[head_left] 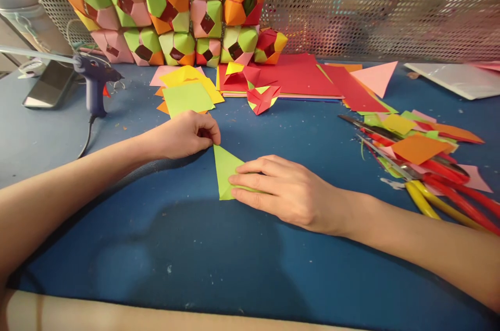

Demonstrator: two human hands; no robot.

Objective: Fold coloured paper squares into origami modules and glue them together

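Note:
A light green piece of paper (226, 169), folded to a triangle, lies on the blue table. At its top corner the thumb and fingers of my left hand (191, 135) pinch the tip. My right hand (287, 190) lies flat on the paper's right side, its fingers stretched out and covering that part. Just behind my left hand sits a stack of green (187, 97) and yellow paper squares (183, 76). A small folded red and green paper piece (263, 99) rests farther back, in front of red sheets (297, 75).
Colourful folded-paper blocks (170, 5) are stacked along a perforated metal screen (312, 8). On the left stand a hot glue gun (95, 83) and a phone (50, 85). Scissors with red handles (449, 172), others with yellow handles (422, 198), and paper scraps (420, 148) lie right.

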